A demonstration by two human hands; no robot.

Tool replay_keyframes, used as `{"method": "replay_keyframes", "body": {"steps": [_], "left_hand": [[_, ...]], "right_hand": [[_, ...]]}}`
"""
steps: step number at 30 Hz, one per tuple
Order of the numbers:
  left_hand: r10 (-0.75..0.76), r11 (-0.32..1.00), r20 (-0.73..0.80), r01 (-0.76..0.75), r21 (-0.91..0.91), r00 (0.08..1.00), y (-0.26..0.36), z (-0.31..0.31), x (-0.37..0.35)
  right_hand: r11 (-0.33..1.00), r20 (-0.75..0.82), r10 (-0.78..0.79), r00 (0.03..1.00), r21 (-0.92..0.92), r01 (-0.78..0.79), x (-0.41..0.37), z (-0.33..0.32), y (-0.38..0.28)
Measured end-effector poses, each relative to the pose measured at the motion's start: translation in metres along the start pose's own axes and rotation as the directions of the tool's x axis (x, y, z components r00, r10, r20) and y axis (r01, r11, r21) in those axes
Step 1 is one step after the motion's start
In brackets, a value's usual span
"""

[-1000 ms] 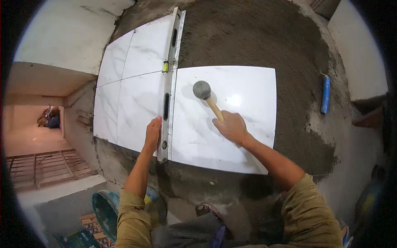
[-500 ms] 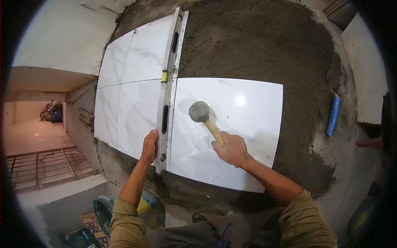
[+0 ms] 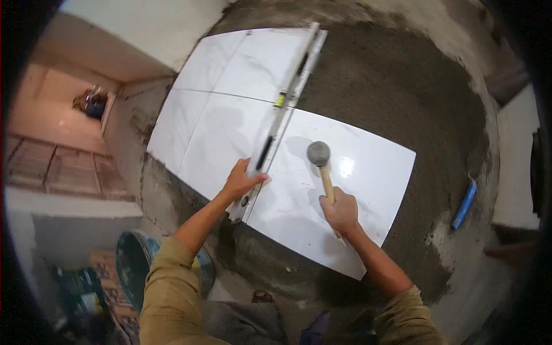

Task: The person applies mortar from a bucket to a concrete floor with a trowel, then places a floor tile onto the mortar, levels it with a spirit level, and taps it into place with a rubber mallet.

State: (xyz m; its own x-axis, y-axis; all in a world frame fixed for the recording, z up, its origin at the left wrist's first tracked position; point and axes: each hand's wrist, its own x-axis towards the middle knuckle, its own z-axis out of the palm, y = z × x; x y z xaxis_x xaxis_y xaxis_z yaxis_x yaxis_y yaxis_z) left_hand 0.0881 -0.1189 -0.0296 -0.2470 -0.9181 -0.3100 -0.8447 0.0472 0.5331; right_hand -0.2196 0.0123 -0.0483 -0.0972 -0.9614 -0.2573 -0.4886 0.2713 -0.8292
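Note:
My right hand (image 3: 340,211) is closed round the wooden handle of a rubber mallet (image 3: 318,153), whose dark round head is over a large white marbled tile (image 3: 368,164). With thumb on one side and fingers on the other, my left hand (image 3: 244,181) grips the near end of a long spirit level (image 3: 267,150). The level lies along the seam between this tile and the laid white tiles (image 3: 221,123) on the left. A yellow-green vial shows near its middle.
Dark wet mortar (image 3: 391,80) spreads beyond and to the right of the tiles. A trowel with a blue handle (image 3: 464,206) lies at the right. A bucket (image 3: 135,264) stands at the lower left, near patterned boxes (image 3: 109,279). Walls border the left side.
The view has turned, so the tiles appear tilted. My left hand has gone from resting at the level's side to gripping across it. My right hand still holds the mallet.

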Motion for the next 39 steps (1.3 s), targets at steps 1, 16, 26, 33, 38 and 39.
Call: {"method": "replay_keyframes", "body": {"steps": [1, 16, 26, 33, 38, 39], "left_hand": [[0.092, 0.995, -0.166, -0.082, 0.063, 0.982, -0.015, 0.013, 0.005], [-0.09, 0.993, -0.47, 0.117, 0.029, 0.878, -0.169, -0.149, 0.039], [-0.097, 0.974, -0.48, 0.182, 0.134, 0.872, -0.232, -0.184, 0.051], [-0.104, 0.908, -0.476, 0.279, 0.312, 0.873, -0.27, -0.191, 0.102], [-0.088, 0.956, -0.492, 0.213, 0.203, 0.866, -0.269, -0.194, 0.105], [-0.059, 0.951, -0.469, 0.192, 0.242, 0.881, -0.269, -0.196, 0.103]], "right_hand": [[0.999, 0.016, -0.036, 0.999, -0.023, 0.036, 0.0, 0.001, 0.001], [0.995, -0.164, 0.059, 0.985, 0.091, -0.045, -0.007, 0.017, -0.008], [0.982, -0.138, 0.114, 0.984, 0.168, -0.091, -0.006, 0.017, -0.004], [0.99, -0.164, 0.139, 0.977, 0.029, -0.136, -0.001, 0.018, -0.005], [0.991, -0.18, 0.134, 0.975, -0.005, -0.137, 0.0, 0.018, -0.016], [0.988, -0.175, 0.156, 0.972, 0.009, -0.157, -0.001, 0.019, -0.018]]}}
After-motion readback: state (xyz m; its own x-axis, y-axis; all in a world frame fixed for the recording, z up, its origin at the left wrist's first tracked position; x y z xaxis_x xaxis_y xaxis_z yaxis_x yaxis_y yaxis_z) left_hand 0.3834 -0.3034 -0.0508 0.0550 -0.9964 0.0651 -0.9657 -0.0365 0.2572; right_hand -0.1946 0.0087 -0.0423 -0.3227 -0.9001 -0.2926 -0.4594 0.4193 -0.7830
